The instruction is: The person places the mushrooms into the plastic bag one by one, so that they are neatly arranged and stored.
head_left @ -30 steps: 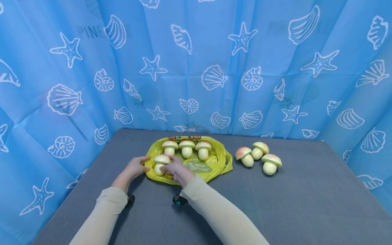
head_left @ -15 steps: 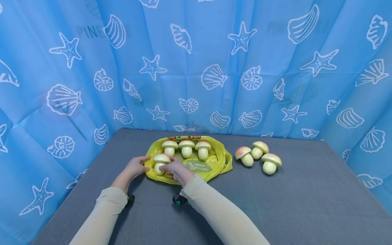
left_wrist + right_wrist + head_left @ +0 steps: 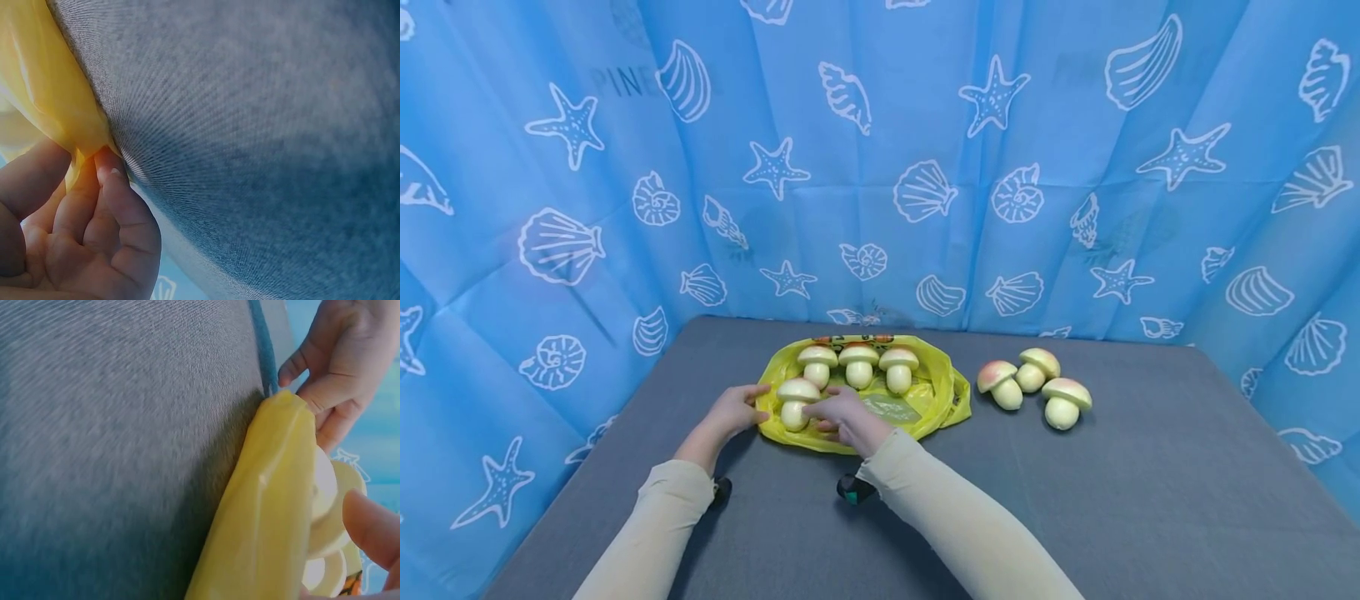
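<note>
A yellow plastic bag (image 3: pixel 951 385) lies spread open on the table, its rim standing around several pale toy mushrooms. Three of them, including the middle mushroom (image 3: pixel 858 364), line the back of the bag. Another mushroom (image 3: pixel 798 390) with a faint pink cap stands at the front left. My left hand (image 3: pixel 732 411) pinches the bag's left rim; the left wrist view shows thumb and fingers on the yellow film (image 3: pixel 59 94). Inside the bag, my right hand (image 3: pixel 852 414) is just right of the front mushroom, fingers loosely bent. Its thumb (image 3: pixel 372 528) stands apart in the right wrist view.
To the bag's right, three more mushrooms lie grouped: a pink-capped mushroom (image 3: pixel 1000 384), one behind it (image 3: pixel 1037 368) and one in front (image 3: pixel 1064 403). The grey table (image 3: pixel 1150 475) backs onto a blue seashell curtain (image 3: pixel 880 217).
My right hand has let go of the front-left mushroom and shifted slightly right. The mushroom now stands by itself in the bag. My left hand stays on the rim.
</note>
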Tool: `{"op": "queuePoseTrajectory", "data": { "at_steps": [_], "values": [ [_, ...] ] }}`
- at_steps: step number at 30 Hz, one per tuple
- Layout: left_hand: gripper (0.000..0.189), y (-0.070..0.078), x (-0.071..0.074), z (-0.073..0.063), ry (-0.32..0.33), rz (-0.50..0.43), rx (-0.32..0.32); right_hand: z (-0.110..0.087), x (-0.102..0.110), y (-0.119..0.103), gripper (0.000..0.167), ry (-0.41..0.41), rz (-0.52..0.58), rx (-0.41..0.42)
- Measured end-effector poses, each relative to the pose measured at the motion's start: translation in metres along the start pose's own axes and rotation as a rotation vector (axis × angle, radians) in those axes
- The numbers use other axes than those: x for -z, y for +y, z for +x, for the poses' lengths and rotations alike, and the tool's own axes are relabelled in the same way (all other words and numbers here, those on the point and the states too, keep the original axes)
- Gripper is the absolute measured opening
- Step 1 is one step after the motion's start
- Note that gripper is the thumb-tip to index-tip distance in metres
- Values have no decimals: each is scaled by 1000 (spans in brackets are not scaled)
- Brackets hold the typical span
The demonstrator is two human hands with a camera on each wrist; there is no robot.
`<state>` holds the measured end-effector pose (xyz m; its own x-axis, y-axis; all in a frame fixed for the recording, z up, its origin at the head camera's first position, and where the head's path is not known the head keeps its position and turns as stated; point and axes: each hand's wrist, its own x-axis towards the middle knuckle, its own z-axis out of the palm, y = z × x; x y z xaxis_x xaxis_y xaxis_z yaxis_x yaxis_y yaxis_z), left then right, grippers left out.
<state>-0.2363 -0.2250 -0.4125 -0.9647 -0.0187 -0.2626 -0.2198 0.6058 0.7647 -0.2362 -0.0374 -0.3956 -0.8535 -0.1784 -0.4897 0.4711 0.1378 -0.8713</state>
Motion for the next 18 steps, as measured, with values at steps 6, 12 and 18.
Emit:
{"op": "queuePoseTrajectory", "data": {
  "at_steps": [6,12,18],
  "values": [
    [53,0,0,-1,-4,-8,2,-5,16,-2,69,-31,23,1],
    [54,0,-1,-1,-7,-18,-8,-16,30,-7,67,-79,52,20],
    [54,0,-1,-2,-9,-17,13,-27,41,-12,65,-79,69,48]
  ]
}}
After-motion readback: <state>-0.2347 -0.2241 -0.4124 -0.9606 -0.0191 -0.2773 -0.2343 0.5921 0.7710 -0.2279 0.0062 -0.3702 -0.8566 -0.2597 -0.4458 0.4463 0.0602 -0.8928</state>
